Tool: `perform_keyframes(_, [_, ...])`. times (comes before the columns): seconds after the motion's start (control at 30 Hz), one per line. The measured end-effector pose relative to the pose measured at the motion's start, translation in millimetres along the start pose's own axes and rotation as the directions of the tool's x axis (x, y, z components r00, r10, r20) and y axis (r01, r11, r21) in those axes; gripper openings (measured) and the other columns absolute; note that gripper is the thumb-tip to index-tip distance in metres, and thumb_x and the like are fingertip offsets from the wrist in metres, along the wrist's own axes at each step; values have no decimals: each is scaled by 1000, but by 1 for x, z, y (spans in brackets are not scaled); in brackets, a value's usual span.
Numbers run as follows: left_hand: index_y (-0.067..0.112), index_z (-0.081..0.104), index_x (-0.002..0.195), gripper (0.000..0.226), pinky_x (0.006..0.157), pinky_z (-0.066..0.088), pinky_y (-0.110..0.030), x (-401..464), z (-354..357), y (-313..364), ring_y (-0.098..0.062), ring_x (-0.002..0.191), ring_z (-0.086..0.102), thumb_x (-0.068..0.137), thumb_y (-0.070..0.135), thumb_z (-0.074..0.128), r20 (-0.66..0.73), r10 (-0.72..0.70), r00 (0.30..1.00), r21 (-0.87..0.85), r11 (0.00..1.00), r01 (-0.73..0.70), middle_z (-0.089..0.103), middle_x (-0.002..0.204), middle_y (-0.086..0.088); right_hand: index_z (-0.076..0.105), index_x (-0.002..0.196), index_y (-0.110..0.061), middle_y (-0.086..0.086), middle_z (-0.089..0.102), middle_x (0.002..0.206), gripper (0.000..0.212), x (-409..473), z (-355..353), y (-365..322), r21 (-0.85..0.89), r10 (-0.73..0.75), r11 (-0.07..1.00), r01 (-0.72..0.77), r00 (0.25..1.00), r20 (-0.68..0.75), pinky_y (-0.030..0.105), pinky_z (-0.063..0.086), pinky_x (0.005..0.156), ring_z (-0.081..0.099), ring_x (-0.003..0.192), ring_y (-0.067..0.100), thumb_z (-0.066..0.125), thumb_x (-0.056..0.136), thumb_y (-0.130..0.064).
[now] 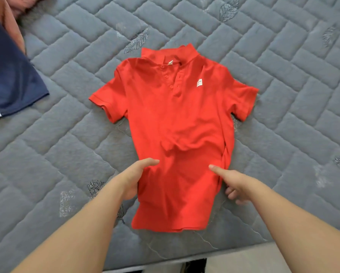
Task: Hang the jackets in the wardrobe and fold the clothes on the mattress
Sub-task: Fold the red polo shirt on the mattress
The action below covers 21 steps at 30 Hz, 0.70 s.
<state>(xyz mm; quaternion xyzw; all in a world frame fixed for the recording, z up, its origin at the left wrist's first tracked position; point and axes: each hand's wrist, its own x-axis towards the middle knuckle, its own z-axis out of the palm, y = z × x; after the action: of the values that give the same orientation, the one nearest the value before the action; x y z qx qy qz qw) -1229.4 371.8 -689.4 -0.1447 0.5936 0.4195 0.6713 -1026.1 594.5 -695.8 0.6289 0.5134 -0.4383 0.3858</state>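
A red polo shirt (175, 119) lies face up on the grey quilted mattress (66, 154), collar pointing away from me and both short sleeves spread out. My left hand (135, 178) grips the shirt's left side near the waist, thumb on top and fingers tucked under the cloth. My right hand (232, 184) holds the right side at the same height, thumb on top of the fabric and fingers curled below the edge. The cloth wrinkles between my two hands. The hem lies flat near the mattress's front edge.
A navy garment with a white stripe (11, 81) lies at the left edge, and a rust-orange garment (9, 14) sits behind it at the top left. The mattress's front edge and a strip of floor (244, 261) show at the bottom.
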Motion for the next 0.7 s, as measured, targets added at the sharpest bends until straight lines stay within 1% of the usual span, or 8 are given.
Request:
perform_keyframes(0.07, [13,77,101,39,74,56,-33,-10,-6,-7,-25,82,72,67,32,75,72,-13,997,-74,997,19,74,103,-12,56,96,-15,5,56,84,44,7,17,5,23,-170,984,174,977,-132,29,39,62,50,68,19,72,80,-52])
perform_keyframes(0.2, [14,77,99,36,64,57,-30,-25,-23,-15,-21,73,71,65,24,71,24,38,999,-223,974,-31,74,96,-7,57,86,-9,8,60,80,14,5,41,6,385,-318,833,396,914,-251,29,39,58,52,68,19,69,79,-11])
perform_keyframes(0.27, [9,65,107,37,62,50,-29,-31,-31,-20,-21,67,67,73,23,65,-221,44,974,21,999,-41,74,86,-5,60,89,-9,7,66,84,10,-1,43,9,555,-319,731,397,918,-237,28,43,59,56,69,18,64,80,-8])
perform_keyframes(0.33, [4,47,108,33,74,48,-35,-34,-42,-26,-30,89,67,88,28,59,-474,184,861,556,821,131,71,102,-15,59,103,-10,9,69,97,20,-7,45,15,540,-322,756,370,928,-184,28,45,61,61,76,19,64,84,-10])
perform_keyframes(0.4, [8,33,103,35,91,43,-40,-42,-49,-26,-37,115,60,98,38,51,-575,310,757,775,501,384,62,123,-22,46,121,-7,10,60,114,45,-10,45,23,364,-301,868,339,940,-158,32,47,74,60,94,24,71,85,-18])
perform_keyframes(0.5, [11,36,114,33,94,44,-44,-51,-46,-24,-37,123,56,99,40,44,-641,270,719,766,291,573,58,127,-13,34,139,-1,17,49,139,64,-15,30,35,-127,-209,974,189,963,-168,37,40,104,50,126,32,63,93,-36])
perform_keyframes(0.6, [18,33,132,37,66,50,-43,-47,-26,-22,-36,117,52,96,22,40,-576,419,702,798,100,595,44,124,-8,52,137,-13,9,51,145,49,-29,11,37,-716,-102,698,-14,988,-119,42,40,109,50,131,29,43,95,-36])
perform_keyframes(0.7, [25,23,139,58,78,54,-49,-34,-6,-20,-34,121,44,91,39,52,-404,443,800,900,35,435,30,136,-6,63,127,-18,2,62,131,43,-45,3,11,-868,79,479,-130,991,-105,46,47,100,59,119,27,44,88,-24])
